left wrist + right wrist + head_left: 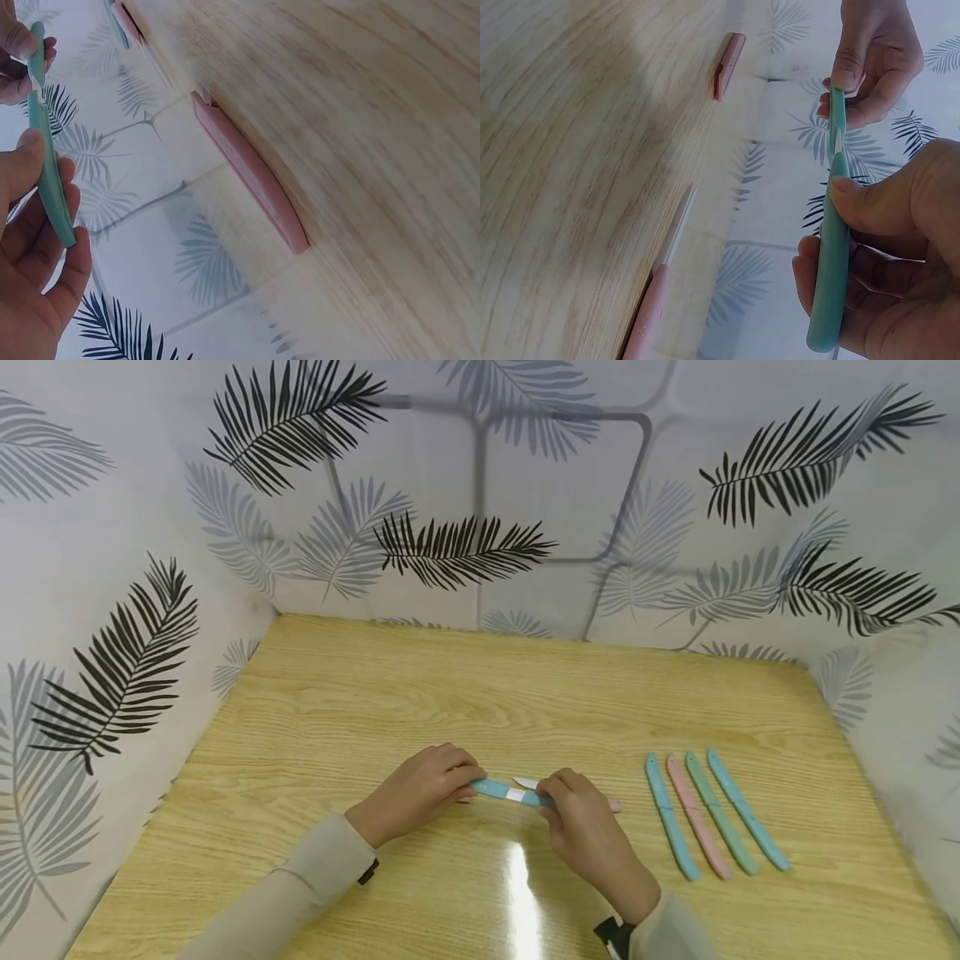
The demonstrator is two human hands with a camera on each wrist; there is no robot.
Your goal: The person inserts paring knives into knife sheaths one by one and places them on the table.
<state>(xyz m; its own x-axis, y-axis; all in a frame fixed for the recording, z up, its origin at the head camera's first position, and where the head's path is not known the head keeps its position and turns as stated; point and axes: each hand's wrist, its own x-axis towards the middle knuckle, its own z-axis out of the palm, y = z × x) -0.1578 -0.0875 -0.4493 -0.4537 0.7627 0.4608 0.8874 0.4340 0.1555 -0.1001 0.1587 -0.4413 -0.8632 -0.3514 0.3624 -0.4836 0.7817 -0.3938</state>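
Note:
Both hands hold one blue-green fruit knife [826, 277] above the table. My left hand [423, 789] pinches its sheath [49, 169] between thumb and fingers. The handle is gripped by my right hand [588, 827], thumb on top. A short stretch of bare blade [516, 794] shows between sheath and handle. Behind the right hand a pink knife [651, 307] lies on the table, its blade uncovered and pointing left. Its handle is partly hidden by that hand in the head view. A separate pink sheath [251, 176] lies on the table near the left hand.
To the right, several sheathed knives lie side by side in a slanted row: a blue one [671, 817], a pink one [697, 817], a green one [720, 814] and another blue one [748, 810]. A leaf-patterned curtain [480, 468] borders the wooden table [375, 685].

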